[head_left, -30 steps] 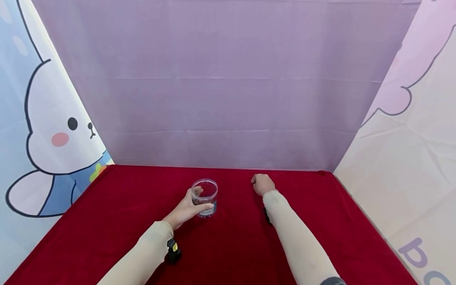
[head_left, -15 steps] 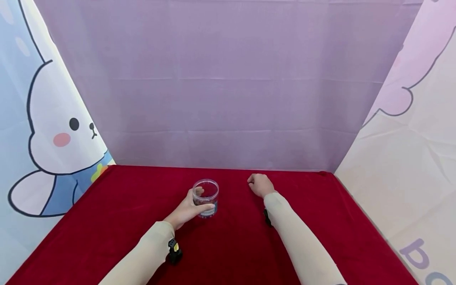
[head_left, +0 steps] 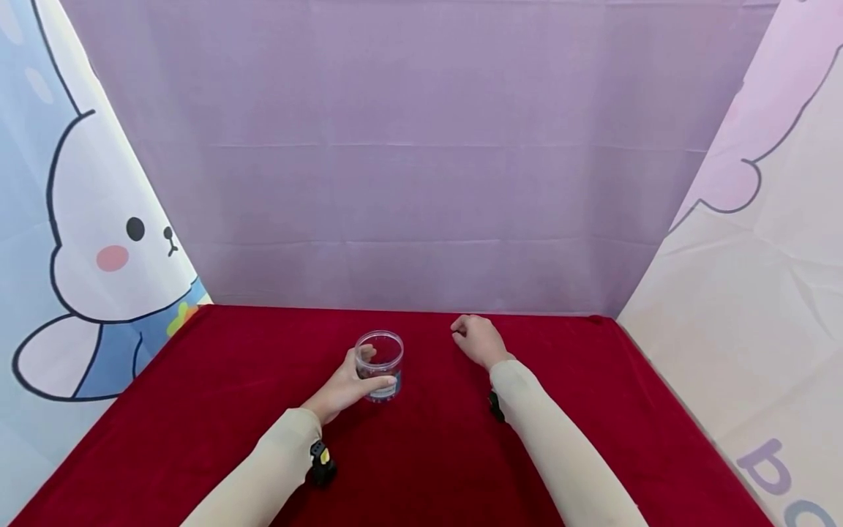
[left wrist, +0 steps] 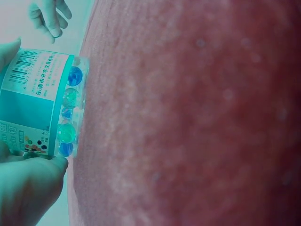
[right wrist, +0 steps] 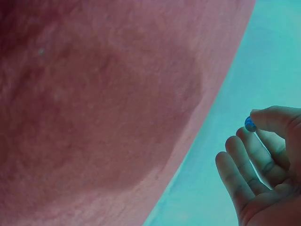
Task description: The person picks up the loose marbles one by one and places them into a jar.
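Note:
My left hand (head_left: 339, 388) holds a clear round plastic jar (head_left: 390, 366), its thumb and fingers around the sides. The jar stands upright without a lid. In the left wrist view its label (left wrist: 33, 101) shows a barcode, and several blue and green see-through balls (left wrist: 67, 133) lie at its bottom. To the right of the jar, my right hand (head_left: 479, 341) is above the cloth. Between its thumb and a fingertip it pinches a small blue see-through ball (right wrist: 249, 124), which the head view does not show. The other fingers are partly bent and hold nothing.
A red cloth (head_left: 421, 454) covers the table. Behind it hangs a plain purple backdrop (head_left: 421, 161). Printed panels stand at the left (head_left: 99, 241) and right (head_left: 757, 307) sides. A dark wrist device (head_left: 321, 462) sits on my left sleeve.
My right hand has shifted a little to the left, towards the jar, and its fingers show more to the side. The left hand and the jar have stayed in place.

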Action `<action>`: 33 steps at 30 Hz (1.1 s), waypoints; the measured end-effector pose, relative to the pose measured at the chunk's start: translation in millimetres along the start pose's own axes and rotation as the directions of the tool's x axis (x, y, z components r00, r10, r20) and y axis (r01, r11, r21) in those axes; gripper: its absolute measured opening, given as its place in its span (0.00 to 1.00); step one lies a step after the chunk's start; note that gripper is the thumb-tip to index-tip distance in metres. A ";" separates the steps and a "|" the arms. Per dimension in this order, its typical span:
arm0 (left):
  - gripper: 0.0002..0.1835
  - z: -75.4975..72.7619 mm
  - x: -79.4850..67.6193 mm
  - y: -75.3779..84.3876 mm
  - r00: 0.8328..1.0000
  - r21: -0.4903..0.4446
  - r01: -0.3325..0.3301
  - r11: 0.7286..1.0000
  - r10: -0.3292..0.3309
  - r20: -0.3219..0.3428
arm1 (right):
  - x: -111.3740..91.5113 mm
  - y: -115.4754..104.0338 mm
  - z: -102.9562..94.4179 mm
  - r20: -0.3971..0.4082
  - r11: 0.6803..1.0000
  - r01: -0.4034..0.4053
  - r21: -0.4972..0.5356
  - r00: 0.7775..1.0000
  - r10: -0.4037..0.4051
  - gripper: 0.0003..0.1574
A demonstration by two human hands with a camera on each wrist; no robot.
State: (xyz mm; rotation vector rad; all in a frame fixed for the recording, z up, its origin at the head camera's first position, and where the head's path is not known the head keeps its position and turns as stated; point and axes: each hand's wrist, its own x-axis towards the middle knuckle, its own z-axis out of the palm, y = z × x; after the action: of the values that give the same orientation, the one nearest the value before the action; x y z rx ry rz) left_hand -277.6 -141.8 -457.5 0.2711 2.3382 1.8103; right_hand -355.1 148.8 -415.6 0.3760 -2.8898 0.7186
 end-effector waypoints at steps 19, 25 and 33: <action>0.51 -0.7 -1.9 3.0 1.000 -0.010 0.002 1.000 -0.001 0.014 | -22.9 -26.8 -2.6 -0.073 0.984 0.110 0.137 0.992 -0.101 0.10; 0.49 -0.5 -0.4 5.1 1.000 -0.011 0.004 1.000 -0.004 0.010 | -27.3 -43.1 -5.0 -0.103 0.973 0.183 0.144 0.980 -0.169 0.11; 0.47 0.8 0.4 4.5 1.000 0.000 0.017 1.000 -0.017 0.003 | -35.3 -63.6 -4.6 -0.115 0.961 0.252 0.111 0.964 -0.240 0.14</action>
State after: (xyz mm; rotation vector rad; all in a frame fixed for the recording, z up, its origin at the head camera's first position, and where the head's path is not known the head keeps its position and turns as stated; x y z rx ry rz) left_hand -277.6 -139.8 -453.4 0.2527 2.3308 1.8013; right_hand -303.5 103.9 -390.3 0.6801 -2.6467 0.8484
